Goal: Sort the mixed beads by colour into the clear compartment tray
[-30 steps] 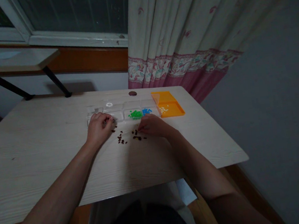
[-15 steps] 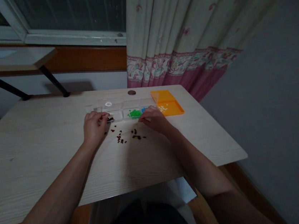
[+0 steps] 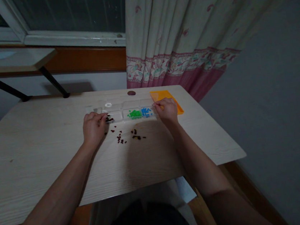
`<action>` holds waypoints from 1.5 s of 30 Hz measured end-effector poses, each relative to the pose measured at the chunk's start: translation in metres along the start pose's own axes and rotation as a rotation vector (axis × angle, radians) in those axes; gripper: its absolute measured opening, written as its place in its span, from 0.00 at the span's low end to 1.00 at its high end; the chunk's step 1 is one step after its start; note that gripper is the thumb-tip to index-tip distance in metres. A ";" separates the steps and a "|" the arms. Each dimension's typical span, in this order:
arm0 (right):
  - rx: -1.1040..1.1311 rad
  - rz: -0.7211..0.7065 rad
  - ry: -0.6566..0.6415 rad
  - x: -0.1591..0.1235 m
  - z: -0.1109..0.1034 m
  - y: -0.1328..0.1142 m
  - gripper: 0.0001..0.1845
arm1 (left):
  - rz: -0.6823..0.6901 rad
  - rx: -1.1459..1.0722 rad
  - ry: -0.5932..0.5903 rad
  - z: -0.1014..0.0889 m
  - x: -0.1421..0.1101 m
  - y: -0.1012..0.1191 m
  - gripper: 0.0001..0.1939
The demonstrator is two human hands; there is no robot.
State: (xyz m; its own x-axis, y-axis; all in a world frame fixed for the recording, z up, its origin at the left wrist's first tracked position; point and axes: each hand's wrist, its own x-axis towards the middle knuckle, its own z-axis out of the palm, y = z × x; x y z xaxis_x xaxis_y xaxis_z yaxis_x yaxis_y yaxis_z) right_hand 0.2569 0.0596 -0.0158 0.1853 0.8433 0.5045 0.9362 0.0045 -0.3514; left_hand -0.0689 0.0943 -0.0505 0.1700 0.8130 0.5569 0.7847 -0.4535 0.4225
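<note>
A clear plastic compartment box [image 3: 125, 110] lies on the table with its lid side toward the back. Green pieces [image 3: 135, 114] and blue pieces [image 3: 146, 111] fill two front compartments, and dark strips [image 3: 109, 119] are at the left one. My left hand [image 3: 94, 126] is closed in a pinch at the box's left end, beside the dark strips. At the opposite end, my right hand [image 3: 167, 112] is closed with thumb and fingertips at the box's right edge, covering part of an orange tray [image 3: 161, 95]. Small brown pieces [image 3: 120, 139] and a dark-and-yellow cluster [image 3: 136, 137] lie scattered in front.
The pale wooden table [image 3: 50, 167] runs to a rounded right corner. A dark oval disc [image 3: 131, 93] rests near the back edge. To the left stands a raised shelf [image 3: 11, 61] on black legs. A curtain [image 3: 173, 34] hangs behind, beside the window.
My right hand has moved right, from the front of the box to its right end, uncovering the blue pieces and hiding the tray's pale pieces. My left hand has stayed at the left end.
</note>
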 end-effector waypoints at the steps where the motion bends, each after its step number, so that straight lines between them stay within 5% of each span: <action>1: -0.002 0.024 0.025 0.001 0.000 0.003 0.14 | 0.009 -0.003 0.001 0.000 0.000 0.000 0.18; 16: -0.062 0.281 0.070 0.001 0.012 0.034 0.15 | 0.211 -0.096 -0.145 -0.001 -0.003 0.018 0.15; 25: -0.077 0.273 0.042 0.002 0.022 0.043 0.19 | 0.229 -0.117 -0.116 -0.001 -0.003 0.017 0.14; 33: -0.006 0.052 0.059 -0.002 0.020 0.023 0.18 | 0.361 -0.138 -0.251 0.001 -0.005 0.018 0.14; 45: 0.272 -0.535 -0.215 -0.017 0.035 -0.013 0.10 | 0.398 -0.085 -0.358 -0.007 -0.001 0.015 0.13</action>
State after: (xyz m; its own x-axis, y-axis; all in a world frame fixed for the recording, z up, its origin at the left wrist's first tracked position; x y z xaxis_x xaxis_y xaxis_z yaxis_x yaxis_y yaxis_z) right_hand 0.2308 0.0644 -0.0474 -0.3775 0.7758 0.5055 0.7683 0.5672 -0.2967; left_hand -0.0612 0.0840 -0.0401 0.6482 0.6392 0.4137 0.5700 -0.7677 0.2929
